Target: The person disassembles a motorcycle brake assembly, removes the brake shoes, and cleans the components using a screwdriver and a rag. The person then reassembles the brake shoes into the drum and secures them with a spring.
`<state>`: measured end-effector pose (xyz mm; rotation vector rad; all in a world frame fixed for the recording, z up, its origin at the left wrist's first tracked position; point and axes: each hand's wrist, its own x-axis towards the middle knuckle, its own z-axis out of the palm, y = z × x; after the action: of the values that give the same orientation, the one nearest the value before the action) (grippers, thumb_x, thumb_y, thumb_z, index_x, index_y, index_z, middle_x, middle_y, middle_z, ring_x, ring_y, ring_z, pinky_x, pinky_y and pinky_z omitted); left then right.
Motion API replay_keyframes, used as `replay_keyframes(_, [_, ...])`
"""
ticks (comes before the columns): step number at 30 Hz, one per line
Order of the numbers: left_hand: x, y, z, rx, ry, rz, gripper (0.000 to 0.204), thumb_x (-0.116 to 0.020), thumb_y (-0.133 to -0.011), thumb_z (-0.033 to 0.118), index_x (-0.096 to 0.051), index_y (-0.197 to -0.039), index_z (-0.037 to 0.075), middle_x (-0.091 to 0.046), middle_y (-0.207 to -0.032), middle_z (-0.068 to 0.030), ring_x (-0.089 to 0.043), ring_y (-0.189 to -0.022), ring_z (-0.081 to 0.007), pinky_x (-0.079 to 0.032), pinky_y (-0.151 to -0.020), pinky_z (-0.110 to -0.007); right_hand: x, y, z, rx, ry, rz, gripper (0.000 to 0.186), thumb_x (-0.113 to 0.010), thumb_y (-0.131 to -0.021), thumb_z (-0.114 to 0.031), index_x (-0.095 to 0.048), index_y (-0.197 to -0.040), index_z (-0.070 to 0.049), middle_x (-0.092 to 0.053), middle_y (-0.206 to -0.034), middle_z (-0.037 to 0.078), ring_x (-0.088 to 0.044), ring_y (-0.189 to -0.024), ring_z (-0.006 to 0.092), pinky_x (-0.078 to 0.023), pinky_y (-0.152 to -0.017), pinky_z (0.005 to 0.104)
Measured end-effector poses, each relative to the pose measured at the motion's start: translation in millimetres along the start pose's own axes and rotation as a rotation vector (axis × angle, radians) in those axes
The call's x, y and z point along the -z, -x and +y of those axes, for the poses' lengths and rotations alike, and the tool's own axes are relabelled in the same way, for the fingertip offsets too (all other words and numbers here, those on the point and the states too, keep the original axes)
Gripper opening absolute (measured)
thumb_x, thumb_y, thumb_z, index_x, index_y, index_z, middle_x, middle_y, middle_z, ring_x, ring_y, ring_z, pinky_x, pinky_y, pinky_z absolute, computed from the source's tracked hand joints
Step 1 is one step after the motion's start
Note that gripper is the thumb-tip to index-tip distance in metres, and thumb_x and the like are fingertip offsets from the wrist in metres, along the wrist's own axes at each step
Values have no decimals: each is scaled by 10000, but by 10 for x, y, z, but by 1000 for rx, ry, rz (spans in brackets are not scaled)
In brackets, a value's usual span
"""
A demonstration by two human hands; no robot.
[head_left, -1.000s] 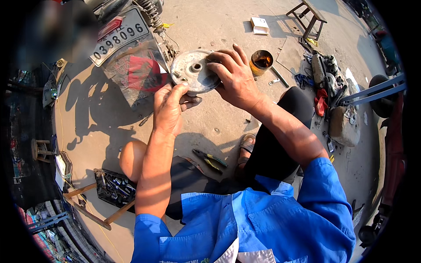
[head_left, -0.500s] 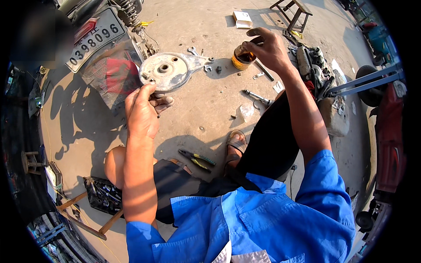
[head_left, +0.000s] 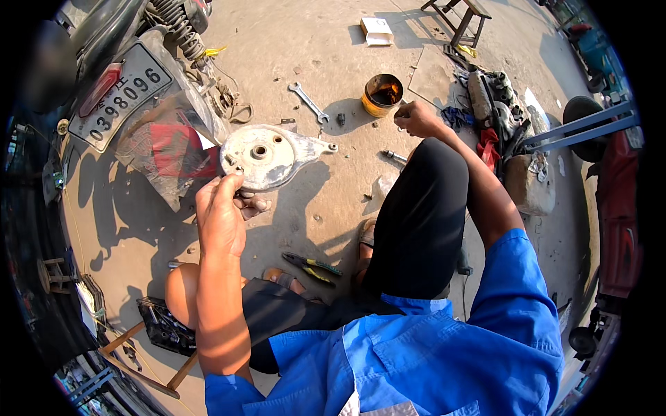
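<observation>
My left hand (head_left: 225, 204) grips the near edge of a round, dusty metal brake plate (head_left: 257, 168), its lever arm pointing right. The plate is held up off the ground, with a hole in its middle. To the right, my right hand (head_left: 420, 120) is closed, fingertips pressed together; whatever they hold, if anything, is too small to make out. Just beyond its fingers stands an open yellow tin (head_left: 380, 98) with dark amber, greasy stuff inside. A spanner (head_left: 309, 102) and a small dark socket (head_left: 341, 119) lie between the plate and the tin.
Pliers (head_left: 312, 266) lie near my feet. Behind my raised knee a metal tool (head_left: 393, 157) shows partly. A motorcycle with a licence plate (head_left: 121, 93) stands at left. A white box (head_left: 377, 31), a wooden stool (head_left: 459, 21) and piled parts (head_left: 489, 104) are farther off; a tool case (head_left: 165, 324) sits lower left.
My right hand has come out from the tin's mouth and moved down and right beside it. My left hand still holds the brake plate. The view has shifted, and my right knee appears higher.
</observation>
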<state>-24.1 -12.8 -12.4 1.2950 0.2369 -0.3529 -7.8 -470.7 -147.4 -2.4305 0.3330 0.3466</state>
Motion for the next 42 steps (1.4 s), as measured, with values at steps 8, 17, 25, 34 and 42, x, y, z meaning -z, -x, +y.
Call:
replay_keyframes(8, [-46, -68, -44, 69, -74, 19, 206, -571, -943, 141, -614, -983, -57, -659, -808, -134, -608, -570, -196, -585, -579, -381, -784, -309, 426, 70, 402, -84, 540, -606, -894, -103, -563, -1432, -101, -710, -1033, 268, -692, -961, 408, -540, -816, 482])
replay_keyframes(17, [-35, -146, -140, 93, -108, 47, 193, -571, -935, 147, -609, -964, -40, -640, -740, -115, -606, -529, -193, -597, -574, -380, -1043, -616, 472, -4, 396, -75, 508, -551, -869, -93, -605, -1374, -90, -711, -1074, 254, -698, -980, 387, -557, -822, 454])
replay_keyframes(25, [-49, -129, -98, 92, -80, 26, 171, -584, -930, 144, -619, -961, -20, -632, -772, -95, -608, -554, -178, -614, -603, -403, -1299, -540, 575, -101, 496, 212, 189, -579, -891, -123, -714, -955, -8, -721, -958, 233, -712, -899, 411, -575, -770, 470])
replay_keyframes(34, [-26, -102, -151, 33, -9, -55, 203, -562, -944, 103, -628, -1012, -77, -694, -817, -130, -639, -558, -156, -627, -595, -334, -959, -348, 292, -118, -44, 283, 247, -708, -819, -166, -675, -940, 47, -697, -768, 186, -708, -705, 283, -584, -681, 397])
replay_keyframes(42, [-104, -69, -135, -22, -41, -108, 185, -563, -959, 101, -626, -1007, -66, -689, -834, -117, -636, -558, -148, -626, -611, -330, 361, 314, -1301, 210, -536, 66, 204, -688, -930, -174, -694, -1009, 14, -706, -813, 69, -662, -687, 125, -566, -634, 292])
